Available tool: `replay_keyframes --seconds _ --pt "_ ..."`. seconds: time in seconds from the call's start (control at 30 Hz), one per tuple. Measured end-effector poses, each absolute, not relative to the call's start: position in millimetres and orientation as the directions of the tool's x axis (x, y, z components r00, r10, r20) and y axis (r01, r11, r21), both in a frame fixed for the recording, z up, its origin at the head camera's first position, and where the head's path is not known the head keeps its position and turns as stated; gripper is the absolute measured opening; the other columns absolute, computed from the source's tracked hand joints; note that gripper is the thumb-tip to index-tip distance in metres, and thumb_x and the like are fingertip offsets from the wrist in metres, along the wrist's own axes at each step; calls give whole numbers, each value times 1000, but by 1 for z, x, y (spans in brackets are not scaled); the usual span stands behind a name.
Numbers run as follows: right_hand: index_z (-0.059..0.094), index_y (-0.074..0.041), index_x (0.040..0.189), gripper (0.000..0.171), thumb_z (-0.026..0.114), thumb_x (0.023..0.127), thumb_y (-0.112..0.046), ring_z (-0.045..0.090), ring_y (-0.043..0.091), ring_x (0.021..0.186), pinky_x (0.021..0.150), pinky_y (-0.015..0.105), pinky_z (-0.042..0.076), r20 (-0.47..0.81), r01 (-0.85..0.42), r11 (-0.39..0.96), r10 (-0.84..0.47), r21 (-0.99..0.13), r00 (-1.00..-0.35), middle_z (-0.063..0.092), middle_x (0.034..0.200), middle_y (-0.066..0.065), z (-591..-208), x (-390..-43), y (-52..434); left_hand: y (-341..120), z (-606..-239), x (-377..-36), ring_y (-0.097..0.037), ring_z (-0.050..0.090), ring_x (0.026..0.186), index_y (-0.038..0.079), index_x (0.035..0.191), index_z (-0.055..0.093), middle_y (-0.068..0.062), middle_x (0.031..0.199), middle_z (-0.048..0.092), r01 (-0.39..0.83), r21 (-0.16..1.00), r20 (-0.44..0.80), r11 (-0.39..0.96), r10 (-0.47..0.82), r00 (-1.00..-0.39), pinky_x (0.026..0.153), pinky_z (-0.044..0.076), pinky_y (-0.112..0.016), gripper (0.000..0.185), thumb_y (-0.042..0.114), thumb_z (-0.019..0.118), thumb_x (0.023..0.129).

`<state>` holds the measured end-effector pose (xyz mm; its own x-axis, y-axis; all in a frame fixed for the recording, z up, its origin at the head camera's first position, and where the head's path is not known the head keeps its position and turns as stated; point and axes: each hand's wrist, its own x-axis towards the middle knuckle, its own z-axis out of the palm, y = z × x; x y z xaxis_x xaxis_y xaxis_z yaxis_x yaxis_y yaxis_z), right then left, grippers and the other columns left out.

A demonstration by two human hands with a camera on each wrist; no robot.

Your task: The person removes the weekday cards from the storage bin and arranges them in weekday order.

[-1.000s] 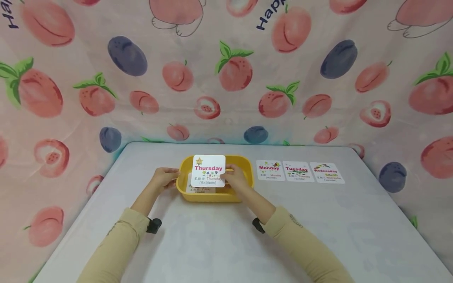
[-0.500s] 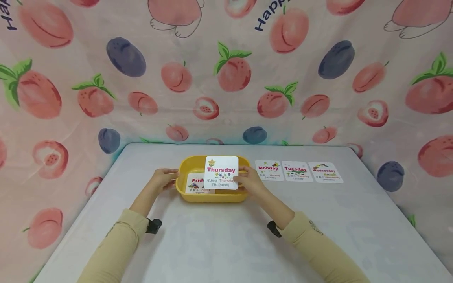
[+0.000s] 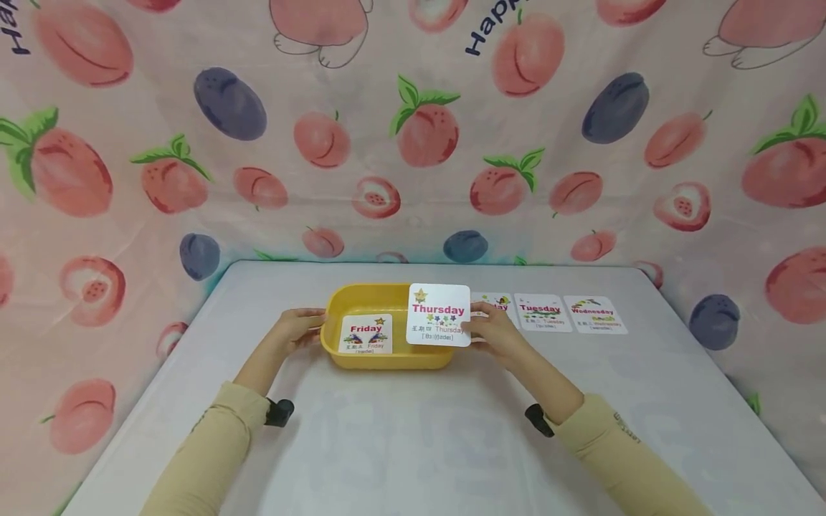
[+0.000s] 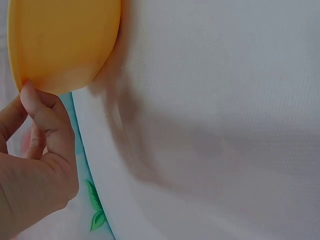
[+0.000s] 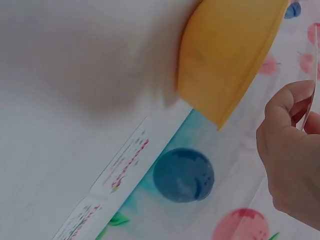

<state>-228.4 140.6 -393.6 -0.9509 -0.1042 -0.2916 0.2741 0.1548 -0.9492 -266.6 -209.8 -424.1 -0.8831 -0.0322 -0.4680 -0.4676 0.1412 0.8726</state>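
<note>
A white Thursday card (image 3: 439,315) is pinched at its right edge by my right hand (image 3: 497,333), raised over the right end of the yellow tray (image 3: 368,362). In the right wrist view the card (image 5: 314,75) shows edge-on between thumb and fingers of the hand (image 5: 290,150). My left hand (image 3: 297,331) pinches the tray's left rim; the left wrist view shows the thumb of the hand (image 4: 47,140) at the rim of the tray (image 4: 65,45). A Friday card (image 3: 366,334) lies inside the tray at its left.
On the white table (image 3: 387,437), right of the tray, a Monday card (image 3: 500,304), partly hidden by the held card, a Tuesday card (image 3: 543,313) and a Wednesday card (image 3: 595,315) lie in a row. A fruit-print cloth (image 3: 413,208) hangs behind the table.
My right hand has carried the Thursday card rightward across the tray, uncovering the Friday card and now overlapping the Monday card. My left hand has stayed at the tray's rim.
</note>
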Motion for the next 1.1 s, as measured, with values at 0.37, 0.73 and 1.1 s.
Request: replay_keyframes --seconds 0.37,0.73,1.1 --pt "33 4 135 47 53 93 -6 59 7 75 67 22 51 -258 242 144 -109 -960 -960 61 90 -6 -391 -230 190 -212 -425 -266 -2 54 59 -2 137 43 4 77 59 -443 877 -443 185 -43 -895 59 51 -15 48 14 57 94" --pt "26 7 139 54 52 93 -4 59 6 78 69 24 52 -285 259 196 -118 -946 -951 61 91 -8 -410 -229 233 -209 -425 -264 -2 55 61 -4 135 46 2 84 58 -434 882 -432 183 -56 -900 61 52 -15 46 14 58 94" --pt "5 -13 151 77 52 93 -1 60 10 84 70 29 50 -296 242 278 -172 -930 -940 44 131 32 -429 -225 254 -208 -424 -262 -4 56 68 0 137 45 -2 100 59 -453 868 -453 203 -50 -890 65 52 -16 49 16 59 93"
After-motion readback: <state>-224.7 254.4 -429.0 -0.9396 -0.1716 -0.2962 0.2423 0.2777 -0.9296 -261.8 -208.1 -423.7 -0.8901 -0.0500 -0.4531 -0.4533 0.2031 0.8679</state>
